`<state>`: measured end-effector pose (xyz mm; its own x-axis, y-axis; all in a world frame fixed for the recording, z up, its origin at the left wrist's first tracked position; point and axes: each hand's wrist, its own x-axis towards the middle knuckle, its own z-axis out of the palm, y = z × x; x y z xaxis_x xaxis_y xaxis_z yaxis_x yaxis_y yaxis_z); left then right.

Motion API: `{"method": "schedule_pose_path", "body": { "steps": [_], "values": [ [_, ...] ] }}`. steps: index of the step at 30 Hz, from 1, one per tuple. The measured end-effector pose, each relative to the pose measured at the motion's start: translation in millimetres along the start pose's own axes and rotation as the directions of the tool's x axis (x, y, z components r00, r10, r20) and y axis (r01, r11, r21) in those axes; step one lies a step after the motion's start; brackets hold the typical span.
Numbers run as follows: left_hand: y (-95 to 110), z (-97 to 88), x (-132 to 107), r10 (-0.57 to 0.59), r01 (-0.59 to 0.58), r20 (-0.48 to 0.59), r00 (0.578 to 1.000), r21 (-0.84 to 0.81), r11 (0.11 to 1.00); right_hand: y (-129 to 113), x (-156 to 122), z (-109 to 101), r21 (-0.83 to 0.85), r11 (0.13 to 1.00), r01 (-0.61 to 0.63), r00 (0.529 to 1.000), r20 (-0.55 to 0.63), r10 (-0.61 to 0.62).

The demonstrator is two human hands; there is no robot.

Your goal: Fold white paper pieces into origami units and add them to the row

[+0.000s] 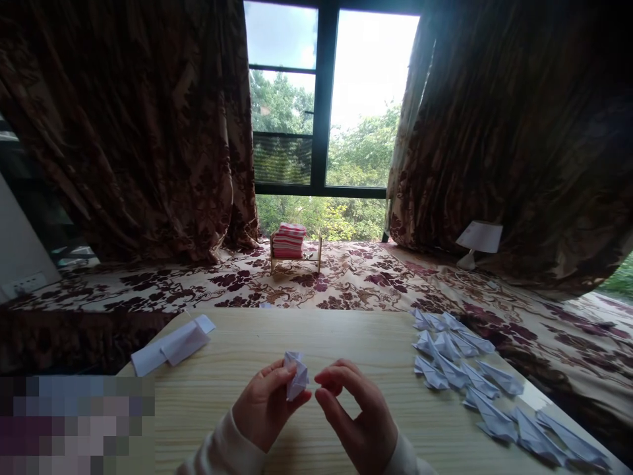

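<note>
A small piece of folded white paper (297,381) stands pinched between the thumb and fingers of my left hand (264,401), above the middle of the wooden table (237,340). Its creases and pointed folds face me. Just to the right of the paper is my right hand (363,414), its thumb and forefinger curved with a gap between their tips. Nothing shows in that gap, and the hand does not touch the paper. The lower fingers of my left hand are partly hidden behind the paper.
Several pointed folded-paper pieces (445,363) lie in rows at the table's right side. At the left edge rest flat white paper strips (171,346). Beyond the table, a floral-covered ledge (366,280) holds a small rack with folded striped cloth (289,241) and a lamp (479,239).
</note>
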<state>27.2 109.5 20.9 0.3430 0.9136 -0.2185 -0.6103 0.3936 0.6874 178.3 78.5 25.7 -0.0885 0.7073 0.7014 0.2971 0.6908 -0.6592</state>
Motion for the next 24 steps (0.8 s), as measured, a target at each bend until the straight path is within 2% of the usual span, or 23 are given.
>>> {"method": "schedule_pose_path", "body": {
  "steps": [3, 9, 15, 19, 21, 24],
  "values": [
    [0.1, 1.5, 0.3, 0.013, -0.014, 0.006, 1.0, 0.042, 0.999, 0.7, 1.2, -0.2, 0.018, 0.999, -0.049, 0.999, -0.001, 0.049],
    [0.8, 6.7, -3.3, 0.03, -0.039, 0.121, 0.992, 0.078, 0.996, -0.5, 2.4, 3.2, 0.012, 0.998, -0.06, 0.998, -0.006, 0.06],
    [-1.3, 3.4, -2.1, 0.049, -0.063, 0.12, 0.992, 0.121, 0.991, 0.2, 1.4, 5.5, -0.001, 0.999, -0.045, 0.999, -0.023, 0.045],
    [-0.9, 3.3, -1.9, 0.025, -0.038, 0.114, 0.993, 0.111, 0.993, 0.3, 1.4, 5.4, -0.006, 0.999, -0.05, 0.999, -0.021, 0.05],
    [-0.5, 3.8, -2.0, -0.01, 0.003, 0.071, 0.997, 0.093, 0.996, 1.4, 1.3, 5.4, -0.011, 0.998, -0.057, 0.998, -0.019, 0.057],
    [-0.7, 2.8, -1.0, -0.052, 0.055, -0.057, 0.997, 0.06, 0.997, 4.8, 0.9, 4.5, -0.029, 0.997, -0.068, 0.998, -0.013, 0.067]
  ]
}}
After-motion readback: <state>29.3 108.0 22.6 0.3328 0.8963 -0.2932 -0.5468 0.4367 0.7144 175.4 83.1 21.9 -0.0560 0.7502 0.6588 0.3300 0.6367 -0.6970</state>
